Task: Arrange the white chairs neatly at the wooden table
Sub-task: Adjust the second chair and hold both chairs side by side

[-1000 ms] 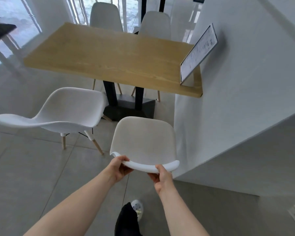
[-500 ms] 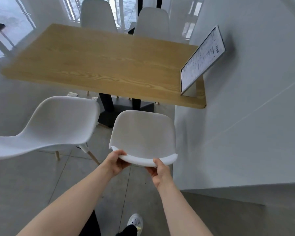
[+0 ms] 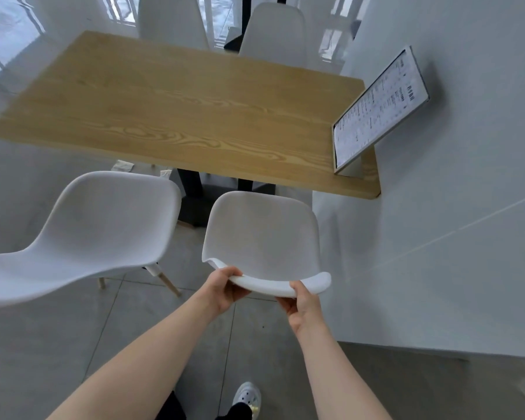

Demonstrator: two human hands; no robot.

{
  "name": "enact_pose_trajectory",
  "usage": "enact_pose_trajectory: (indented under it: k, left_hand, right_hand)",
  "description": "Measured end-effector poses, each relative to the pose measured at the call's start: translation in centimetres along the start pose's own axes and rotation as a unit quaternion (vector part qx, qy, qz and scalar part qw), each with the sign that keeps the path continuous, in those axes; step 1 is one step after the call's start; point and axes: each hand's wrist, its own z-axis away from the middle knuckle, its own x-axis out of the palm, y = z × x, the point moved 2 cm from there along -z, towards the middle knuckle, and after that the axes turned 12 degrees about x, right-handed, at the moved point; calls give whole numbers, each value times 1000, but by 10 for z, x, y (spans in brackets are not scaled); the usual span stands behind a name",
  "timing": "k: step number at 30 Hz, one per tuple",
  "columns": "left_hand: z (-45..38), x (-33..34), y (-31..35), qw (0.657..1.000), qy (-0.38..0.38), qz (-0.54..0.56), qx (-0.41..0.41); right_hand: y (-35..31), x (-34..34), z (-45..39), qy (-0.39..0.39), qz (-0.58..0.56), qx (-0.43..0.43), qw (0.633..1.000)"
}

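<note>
A white shell chair stands just in front of me, its seat facing the wooden table and its front edge close to the table's near side. My left hand grips the left part of its backrest top. My right hand grips the right part of the same rim. A second white chair stands to the left, turned at an angle away from the table, with wooden legs showing beneath. Two more white chairs stand at the table's far side.
A white wall runs close along the right of the held chair and meets the table's right end. A framed menu leans on that end. The table's black base sits under the top. Grey tiled floor lies around my feet.
The held chair has moved forward toward the table with both hands on its backrest, and I have stepped closer; the table and left chair now fill more of the view.
</note>
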Motion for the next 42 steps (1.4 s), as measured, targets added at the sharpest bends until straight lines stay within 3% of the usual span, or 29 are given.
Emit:
enact_pose_trajectory:
  k: [4,8,12,19,27,29,33,36,42]
  left_hand:
    - [10,-11,9,1000,-11,-13,5]
    - [13,-53,29,998,-20,54,22]
    - [7,-118,68,989,71,121,54]
    - [9,-237,140,950,205,194,130]
    - [24,-292,130,993,100,60,-3]
    - [27,-304,124,992,101,79,-18]
    - [31,-309,133,941,216,248,80]
    - [35,-324,159,900,278,300,149]
    - [22,-338,201,940,217,215,153]
  right_hand:
    - [9,3,-1,25,-37,-14,999]
    - [49,35,8,-5,-134,51,990]
    - [86,77,8,-39,-169,73,982]
    - [102,97,-9,5,-186,16,982]
    - [111,97,-13,21,-184,-15,983]
    - [114,95,-14,18,-186,-19,982]
    - [114,96,-10,16,-172,-20,985]
    - [116,96,-10,13,-160,-8,987]
    - [109,95,-13,16,-162,-7,987]
